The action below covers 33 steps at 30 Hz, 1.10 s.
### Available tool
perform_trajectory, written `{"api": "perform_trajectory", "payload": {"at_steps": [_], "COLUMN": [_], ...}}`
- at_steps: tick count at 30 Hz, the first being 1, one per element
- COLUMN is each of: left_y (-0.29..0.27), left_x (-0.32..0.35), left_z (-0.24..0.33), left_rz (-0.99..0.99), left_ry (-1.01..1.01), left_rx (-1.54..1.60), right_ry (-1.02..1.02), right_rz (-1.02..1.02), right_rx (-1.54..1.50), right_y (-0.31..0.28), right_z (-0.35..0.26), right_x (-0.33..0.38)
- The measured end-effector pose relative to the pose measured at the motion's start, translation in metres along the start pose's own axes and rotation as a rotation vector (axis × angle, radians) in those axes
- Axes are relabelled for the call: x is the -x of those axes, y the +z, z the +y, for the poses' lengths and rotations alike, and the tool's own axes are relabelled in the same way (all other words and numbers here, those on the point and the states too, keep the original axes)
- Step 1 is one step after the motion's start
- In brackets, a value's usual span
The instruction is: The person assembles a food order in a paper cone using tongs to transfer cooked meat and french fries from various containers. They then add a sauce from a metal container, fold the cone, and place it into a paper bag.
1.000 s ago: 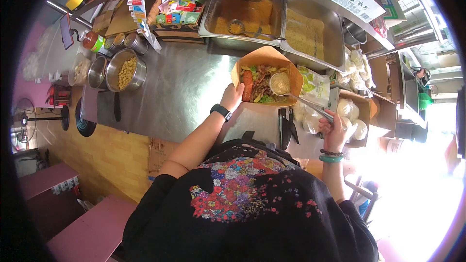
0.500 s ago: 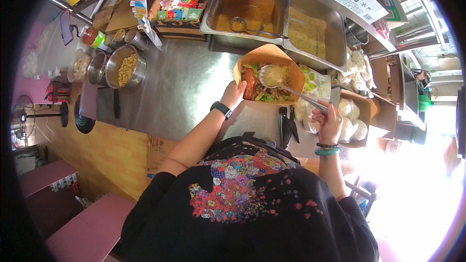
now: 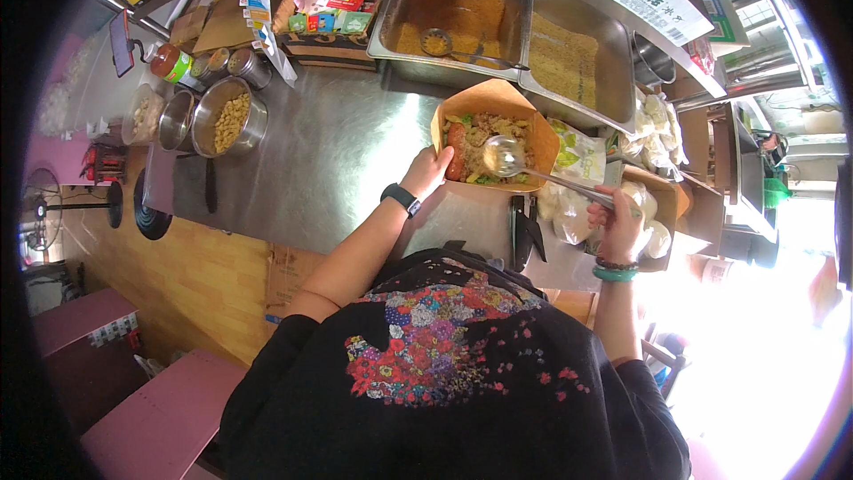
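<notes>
The left hand [image 3: 428, 173] grips the near-left rim of an open brown paper food box [image 3: 493, 124], while the right hand [image 3: 617, 218] is closed around the handle of a long metal ladle [image 3: 505, 156] whose bowl hangs over the filling. The box sits on the steel tabletop [image 3: 329, 160], holding what looks like minced meat, a red sausage and some greens, though the detail is blurry. Left of the box the tabletop lies bare and wide, offering free room up to a pot of yellow kernels [image 3: 229, 120] and smaller metal pots. Behind the box, two steel trays of golden crumbs [image 3: 462, 9] crowd close, the box's raised back flap nearly at their edge. Right of the box lie a printed green-and-white bag [image 3: 576, 156] and white bagged lumps [image 3: 653, 236], hemming in that side. The ladle's long axis runs from the right hand up-left to the box, bowl end toward the trays.
</notes>
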<state>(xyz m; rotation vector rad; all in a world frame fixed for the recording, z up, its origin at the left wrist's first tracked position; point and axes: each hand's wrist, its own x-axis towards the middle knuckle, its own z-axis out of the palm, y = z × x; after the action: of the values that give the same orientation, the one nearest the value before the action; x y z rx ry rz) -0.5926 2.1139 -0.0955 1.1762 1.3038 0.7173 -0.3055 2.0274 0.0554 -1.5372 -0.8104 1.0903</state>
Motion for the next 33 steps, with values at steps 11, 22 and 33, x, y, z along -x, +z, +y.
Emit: {"api": "perform_trajectory", "payload": {"at_steps": [11,22,33], "left_y": [-0.002,-0.003,-0.018], "left_x": [0.004,-0.001,0.002], "left_z": [0.012,0.024,0.024], "left_rz": [0.064,0.292,0.307], "left_ry": [0.145,0.493,0.37], "left_rx": [-0.204,-0.307,-0.429], "right_ry": [-0.022,-0.114,0.172], "right_rz": [0.008,-0.06,-0.081], "right_rx": [0.131,-0.366,-0.435], "right_y": [-0.014,-0.055,0.012], "right_z": [-0.009,-0.029,0.02], "right_x": [-0.006,-0.063,-0.17]}}
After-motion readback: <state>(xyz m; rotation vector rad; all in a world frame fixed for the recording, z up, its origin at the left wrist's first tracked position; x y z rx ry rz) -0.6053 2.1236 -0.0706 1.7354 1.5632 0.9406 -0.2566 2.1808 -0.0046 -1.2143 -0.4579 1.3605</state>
